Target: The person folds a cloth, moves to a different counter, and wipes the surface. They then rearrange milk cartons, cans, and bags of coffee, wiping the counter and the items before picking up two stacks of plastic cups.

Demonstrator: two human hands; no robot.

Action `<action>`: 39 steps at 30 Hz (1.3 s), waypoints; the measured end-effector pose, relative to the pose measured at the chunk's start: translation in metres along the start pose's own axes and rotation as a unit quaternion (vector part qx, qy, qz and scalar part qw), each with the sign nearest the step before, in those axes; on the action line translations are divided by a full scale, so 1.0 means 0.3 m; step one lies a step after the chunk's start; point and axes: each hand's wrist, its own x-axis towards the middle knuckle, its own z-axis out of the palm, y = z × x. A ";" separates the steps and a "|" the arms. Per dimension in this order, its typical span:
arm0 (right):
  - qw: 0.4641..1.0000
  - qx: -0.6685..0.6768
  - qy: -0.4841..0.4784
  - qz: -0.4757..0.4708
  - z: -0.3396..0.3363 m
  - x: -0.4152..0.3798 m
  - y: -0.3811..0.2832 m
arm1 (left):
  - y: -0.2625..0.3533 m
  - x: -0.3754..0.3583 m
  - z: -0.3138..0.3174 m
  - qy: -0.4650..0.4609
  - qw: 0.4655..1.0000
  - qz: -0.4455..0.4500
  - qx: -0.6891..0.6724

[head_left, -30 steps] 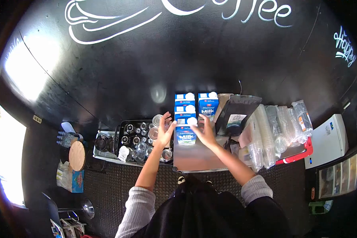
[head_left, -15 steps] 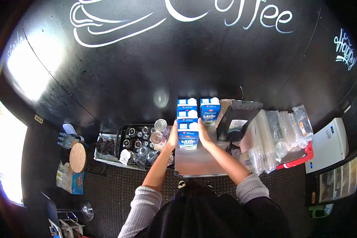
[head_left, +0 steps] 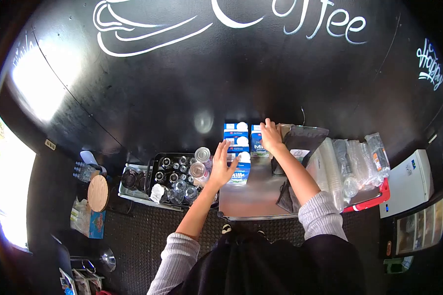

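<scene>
Blue-and-white milk cartons [head_left: 238, 174] stand in a row, one behind another, on a metal counter [head_left: 251, 201]. My left hand [head_left: 223, 168] rests along the left side of this row, its fingers stretched and its thumb over the front carton. To the right of the row's back end stands another milk carton [head_left: 259, 146]. My right hand [head_left: 270, 137] lies against that carton's upper right side with its fingers extended, covering part of it. Right beside this hand is a dark bag [head_left: 307, 140] with a pale label.
Left of the counter sits a black crate [head_left: 155, 162] of glass bottles, jars and tins [head_left: 198, 170]. Stacked plastic cups [head_left: 332, 172] in sleeves lie on the right, near a red edge [head_left: 371, 199]. A black wall with white lettering rises behind.
My right hand has left the front carton of the row and moved back and right to the separate carton. My left hand has stayed by the row, its thumb now over the front carton.
</scene>
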 end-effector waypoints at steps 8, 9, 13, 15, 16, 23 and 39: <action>1.000 -0.008 0.005 -0.025 -0.034 -0.053 -0.041 | 0.007 -0.014 -0.005 0.007 1.000 0.005 -0.003; 1.000 -0.013 -0.007 -0.022 -0.039 -0.054 -0.043 | 0.009 -0.016 -0.005 0.008 1.000 0.010 -0.007; 0.999 -0.001 -0.039 0.019 -0.074 -0.028 -0.027 | 0.023 -0.030 -0.020 0.021 1.000 0.018 0.009; 0.997 0.005 -0.055 0.059 -0.104 -0.029 -0.032 | 0.024 -0.034 -0.035 0.028 0.999 0.018 0.013; 0.997 0.004 -0.056 0.058 -0.130 -0.033 -0.035 | 0.022 -0.038 -0.041 0.029 0.999 0.015 0.006; 0.988 0.056 -0.133 0.056 -0.233 -0.117 -0.038 | 0.050 -0.055 -0.057 0.048 0.999 -0.001 -0.016; 0.956 0.090 -0.142 -0.241 -0.285 -0.465 -0.113 | 0.056 -0.245 -0.125 0.132 0.990 -0.040 -0.023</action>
